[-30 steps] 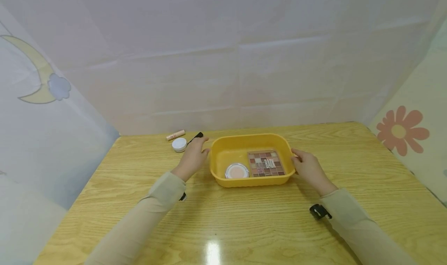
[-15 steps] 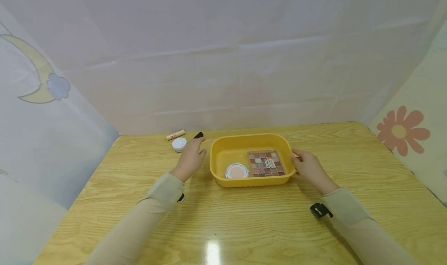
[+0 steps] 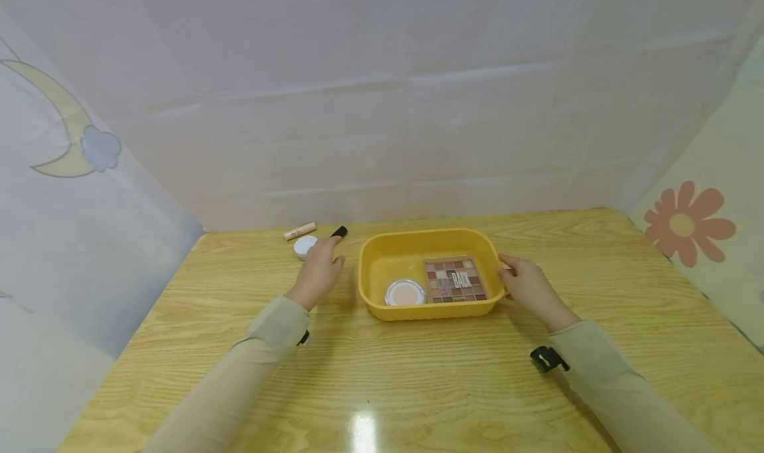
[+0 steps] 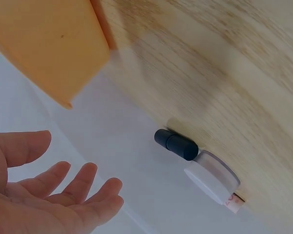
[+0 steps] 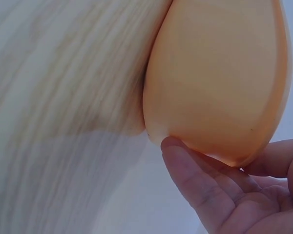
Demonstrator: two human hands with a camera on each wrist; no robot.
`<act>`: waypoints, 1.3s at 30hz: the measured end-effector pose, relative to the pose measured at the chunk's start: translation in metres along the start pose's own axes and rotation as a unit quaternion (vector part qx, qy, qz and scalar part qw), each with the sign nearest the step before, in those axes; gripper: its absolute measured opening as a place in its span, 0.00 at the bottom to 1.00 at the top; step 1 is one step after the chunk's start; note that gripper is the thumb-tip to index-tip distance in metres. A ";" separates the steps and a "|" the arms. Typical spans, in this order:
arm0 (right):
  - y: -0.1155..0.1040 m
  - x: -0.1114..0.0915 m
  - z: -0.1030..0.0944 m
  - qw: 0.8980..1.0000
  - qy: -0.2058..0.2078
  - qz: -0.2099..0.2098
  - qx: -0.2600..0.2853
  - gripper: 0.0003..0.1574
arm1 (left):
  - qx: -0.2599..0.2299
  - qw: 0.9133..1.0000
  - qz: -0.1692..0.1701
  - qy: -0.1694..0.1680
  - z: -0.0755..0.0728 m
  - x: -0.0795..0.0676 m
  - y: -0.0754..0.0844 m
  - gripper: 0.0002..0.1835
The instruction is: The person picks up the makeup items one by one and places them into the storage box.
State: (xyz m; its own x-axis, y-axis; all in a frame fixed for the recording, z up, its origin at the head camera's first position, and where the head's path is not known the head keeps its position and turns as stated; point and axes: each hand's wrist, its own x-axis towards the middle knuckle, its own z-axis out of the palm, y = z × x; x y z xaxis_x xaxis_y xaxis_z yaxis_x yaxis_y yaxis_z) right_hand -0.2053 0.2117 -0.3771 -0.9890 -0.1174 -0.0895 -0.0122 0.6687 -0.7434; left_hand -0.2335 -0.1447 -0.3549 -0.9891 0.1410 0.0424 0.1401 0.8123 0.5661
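Note:
A yellow plastic bin (image 3: 426, 313) stands on the table, holding a round compact (image 3: 405, 293) with a silver rim and an eyeshadow palette (image 3: 455, 280). My right hand (image 3: 528, 290) holds the bin's right end, thumb at the rim and fingers against the outer wall in the right wrist view. To the left of the bin, my left hand (image 3: 316, 272) hovers with fingers spread and nothing in them. Beyond it lie a black tube (image 3: 339, 232), partly hidden by the hand, and a white round jar (image 3: 304, 245). A pale peach tube (image 3: 300, 231) lies just behind the jar.
The wooden table (image 3: 382, 380) meets a pale cloth backdrop (image 3: 358, 141) close behind the bin and the cosmetics. Printed cloth walls, one with a flower (image 3: 681, 223), flank the table on both sides.
My left hand has drawn away from the bin's left end, leftward and slightly nearer me, and now overlaps the jar's edge. The right hand and the bin have hardly moved.

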 end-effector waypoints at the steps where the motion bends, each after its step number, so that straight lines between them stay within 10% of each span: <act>1: 0.000 0.000 0.000 1.000 0.000 0.001 -0.001 0.31 | 0.001 1.000 0.002 0.001 0.000 0.000 -0.001 0.25; 39: 0.000 0.000 -0.001 1.000 -0.009 -0.002 -0.007 0.31 | 0.027 0.999 0.002 0.025 -0.002 0.008 -0.026 0.26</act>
State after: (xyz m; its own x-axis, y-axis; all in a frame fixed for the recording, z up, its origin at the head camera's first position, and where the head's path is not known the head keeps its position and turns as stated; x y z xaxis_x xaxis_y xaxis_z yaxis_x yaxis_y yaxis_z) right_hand -0.2056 0.2118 -0.3763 -0.9862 -0.1331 -0.0980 -0.0185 0.6780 -0.7349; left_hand -0.2455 -0.1659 -0.3676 -0.9894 0.1164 0.0870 0.1448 0.8416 0.5203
